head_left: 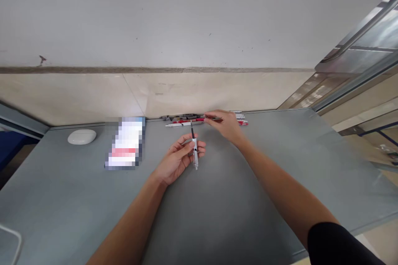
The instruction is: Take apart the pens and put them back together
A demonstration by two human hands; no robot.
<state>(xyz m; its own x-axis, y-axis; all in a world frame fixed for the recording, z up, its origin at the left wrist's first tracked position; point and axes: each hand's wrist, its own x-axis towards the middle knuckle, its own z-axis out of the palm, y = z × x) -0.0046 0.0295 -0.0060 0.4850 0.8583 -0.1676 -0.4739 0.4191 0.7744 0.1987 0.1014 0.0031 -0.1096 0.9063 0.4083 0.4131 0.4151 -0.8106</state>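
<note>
My left hand [182, 155] is closed around a clear pen [194, 149], which points away from me over the grey table [217, 207]. My right hand [225, 124] reaches to the far edge, fingers pinched on a thin pen part [214, 118] beside a row of pens [186, 121]. That row has several red, white and dark pens lying against the wall.
A white oval case [81, 136] rests at the far left. A blurred rectangular card or box [126, 143] lies beside it. A beige wall runs behind the table, with a metal rail [360, 33] at the right.
</note>
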